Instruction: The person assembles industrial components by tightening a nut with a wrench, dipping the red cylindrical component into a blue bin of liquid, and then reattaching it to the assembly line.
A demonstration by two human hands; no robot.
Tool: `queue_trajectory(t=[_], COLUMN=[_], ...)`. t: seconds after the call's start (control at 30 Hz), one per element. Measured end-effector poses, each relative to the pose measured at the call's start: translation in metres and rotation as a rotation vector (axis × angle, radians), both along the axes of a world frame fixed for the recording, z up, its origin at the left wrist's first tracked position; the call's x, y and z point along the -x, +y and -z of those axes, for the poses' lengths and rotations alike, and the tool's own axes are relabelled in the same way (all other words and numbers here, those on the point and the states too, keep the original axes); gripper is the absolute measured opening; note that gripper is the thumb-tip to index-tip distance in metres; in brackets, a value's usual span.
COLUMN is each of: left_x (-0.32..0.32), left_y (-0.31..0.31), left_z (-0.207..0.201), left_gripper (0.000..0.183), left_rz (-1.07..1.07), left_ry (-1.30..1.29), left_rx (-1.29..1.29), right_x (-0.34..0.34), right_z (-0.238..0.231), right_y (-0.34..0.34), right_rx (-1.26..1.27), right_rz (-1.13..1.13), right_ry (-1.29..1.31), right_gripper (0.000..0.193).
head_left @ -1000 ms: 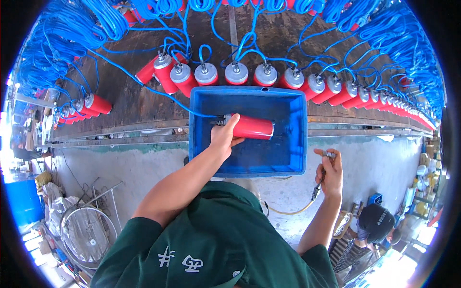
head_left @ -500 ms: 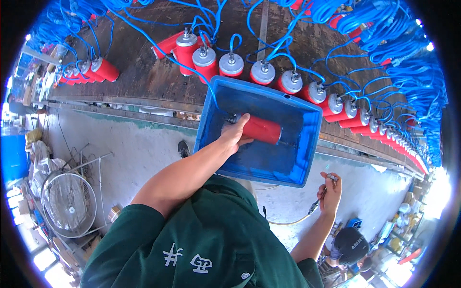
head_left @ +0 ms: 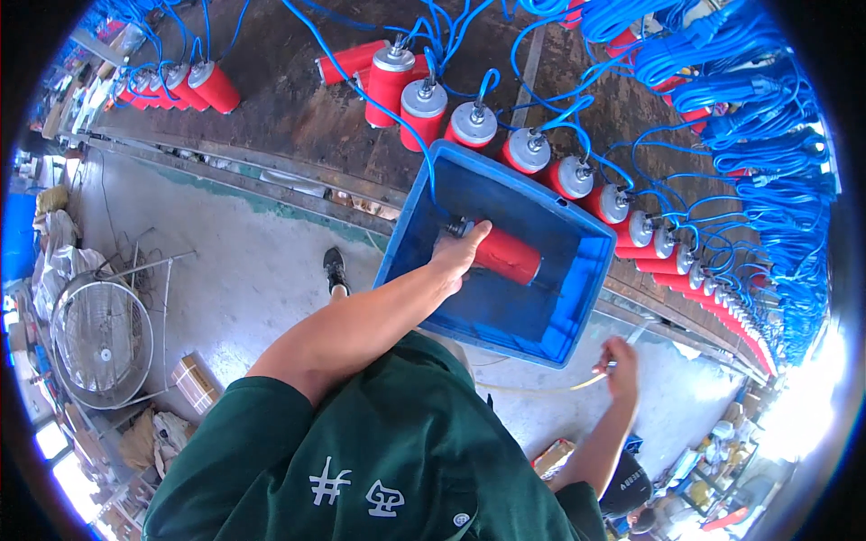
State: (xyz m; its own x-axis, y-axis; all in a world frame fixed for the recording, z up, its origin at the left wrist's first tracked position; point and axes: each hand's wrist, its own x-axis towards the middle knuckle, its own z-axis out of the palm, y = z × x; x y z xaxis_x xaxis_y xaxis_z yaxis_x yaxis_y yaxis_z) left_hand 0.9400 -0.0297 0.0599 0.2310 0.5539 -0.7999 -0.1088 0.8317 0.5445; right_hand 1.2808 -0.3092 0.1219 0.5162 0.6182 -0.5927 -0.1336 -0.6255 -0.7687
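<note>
The floor (head_left: 244, 252) spreads pale and mostly bare to the left of the tub, with a wide clear stretch between it and a wire fan (head_left: 105, 354); a narrower strip lies open to the tub's right. The dark counter (head_left: 271, 117) runs across the top, its front edge slanting down to the right, and bare wood shows between a small cluster of cylinders (head_left: 214, 88) at upper left and the main row (head_left: 526, 151). Blue coils (head_left: 753, 158) crowd the counter's far right side. The blue tub (head_left: 564, 338) sits askew across the counter's front edge, its upper rim close against the row, which leaves little room there; its lower right corner faces open floor. Inside the tub's rim, nearer the middle than any wall, is the red cylinder (head_left: 510, 255), tilted with its capped end to the upper left; whether it touches the bottom one cannot tell. The person's left hand (head_left: 458, 257) has its fingers clamped around that capped end, the thumb on top, and the forearm crosses the tub's lower left rim. The right hand (head_left: 622, 370), blurred, is just outside the tub's right edge, fingers curled on a fitting. A blue cable (head_left: 432, 176) rises from the cylinder over the upper left rim. A yellow hose (head_left: 541, 389) trails below the tub toward the right hand. The metal fitting (head_left: 612, 365) shows only as a small glint.
</note>
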Motion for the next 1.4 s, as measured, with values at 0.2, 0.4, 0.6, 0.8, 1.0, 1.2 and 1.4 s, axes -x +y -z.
queue_trajectory(t=[0.2, 0.4, 0.6, 0.8, 1.0, 1.2, 1.4], left_x=[0.002, 0.001, 0.003, 0.002, 0.001, 0.004, 0.010], left_y=[0.000, 0.000, 0.001, -0.002, -0.001, -0.001, 0.000], left_z=[-0.009, -0.009, -0.009, -0.006, 0.003, -0.001, 0.002], left_gripper=[0.075, 0.074, 0.073, 0.072, 0.074, 0.081, 0.080], left_rz=[-0.020, -0.032, -0.021, -0.067, -0.067, -0.053, 0.027], left_ry=[-0.041, 0.019, -0.075, -0.123, -0.043, -0.034, -0.261], left_rx=[-0.029, -0.050, 0.005, -0.042, -0.063, -0.044, -0.005], right_x=[0.016, -0.016, -0.045, -0.057, -0.070, -0.084, -0.106], right_z=[0.076, 0.087, 0.093, 0.108, 0.128, 0.152, 0.171], right_y=[-0.009, 0.009, 0.030, 0.033, 0.036, 0.048, 0.053], right_rx=[0.184, 0.083, 0.132, 0.151, 0.190, 0.208, 0.359], right_rz=[0.233, 0.214, 0.143, 0.121, 0.121, -0.015, -0.205], right_ry=[-0.001, -0.224, -0.334, -0.347, -0.364, -0.586, -1.084], right_gripper=[0.027, 0.015, 0.019, 0.024, 0.039, 0.047, 0.055])
